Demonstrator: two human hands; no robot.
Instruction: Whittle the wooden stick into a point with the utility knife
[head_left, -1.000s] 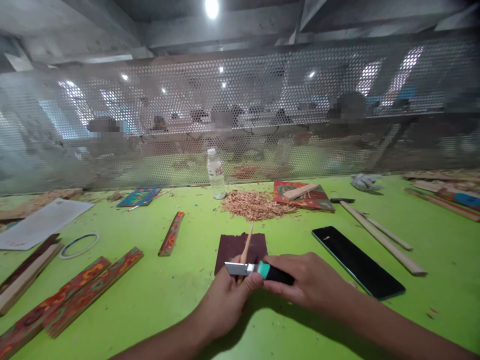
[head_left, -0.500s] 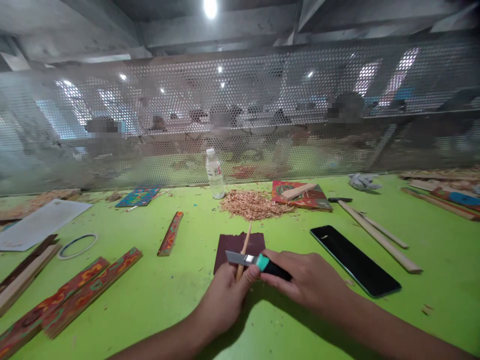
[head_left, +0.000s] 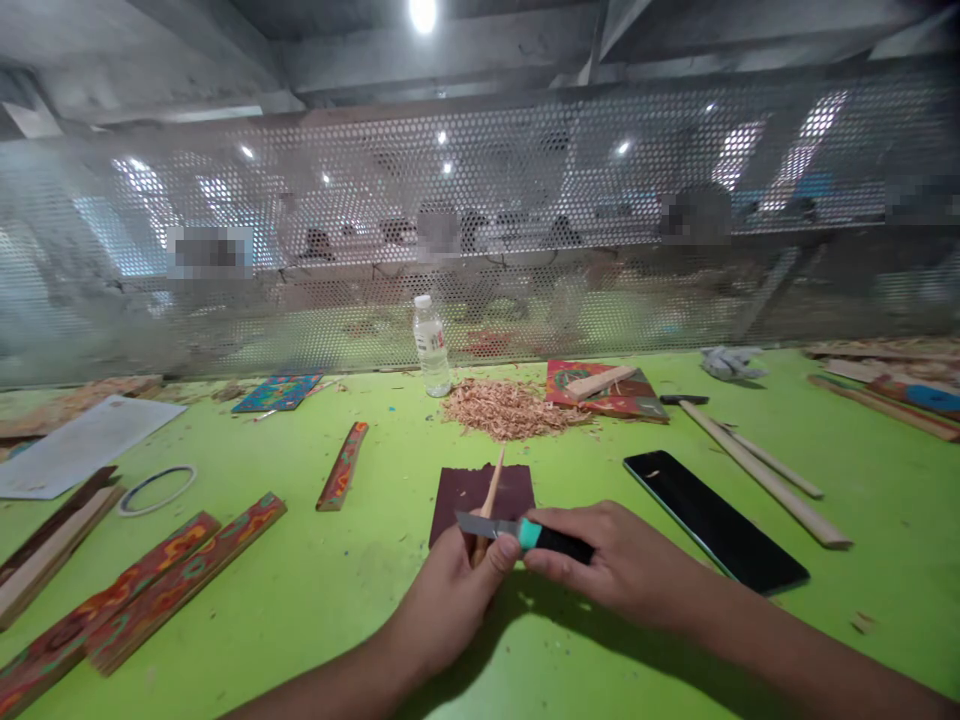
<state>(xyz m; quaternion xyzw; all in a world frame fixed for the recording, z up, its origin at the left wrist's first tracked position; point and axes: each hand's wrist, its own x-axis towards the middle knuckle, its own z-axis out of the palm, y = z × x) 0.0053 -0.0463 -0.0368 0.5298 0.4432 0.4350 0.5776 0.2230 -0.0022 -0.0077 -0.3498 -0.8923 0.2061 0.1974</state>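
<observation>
My left hand (head_left: 454, 585) is closed around the lower part of a thin, tapered wooden stick (head_left: 492, 488), whose narrow tip points away from me. In my right hand (head_left: 607, 550) is a utility knife (head_left: 559, 540) with a black and teal handle, its blade lying crosswise over the stick. My left thumb is against the blade's near side, by the handle. Beneath the stick, a dark maroon sheet (head_left: 450, 493), possibly sandpaper, lies on the green table (head_left: 360, 610). A few shavings rest on the sheet.
Beyond the sheet is a pile of wood shavings (head_left: 510, 412) beside a water bottle (head_left: 432, 350). To the right lie a phone (head_left: 712, 520) and a small hammer (head_left: 765, 475). Painted wooden strips (head_left: 191, 580) and a tape ring (head_left: 126, 500) are at left. A perforated metal screen (head_left: 360, 310) borders the back.
My right hand and the knife have shifted slightly right, and the blade sits a little lower across the stick. My left hand keeps its hold.
</observation>
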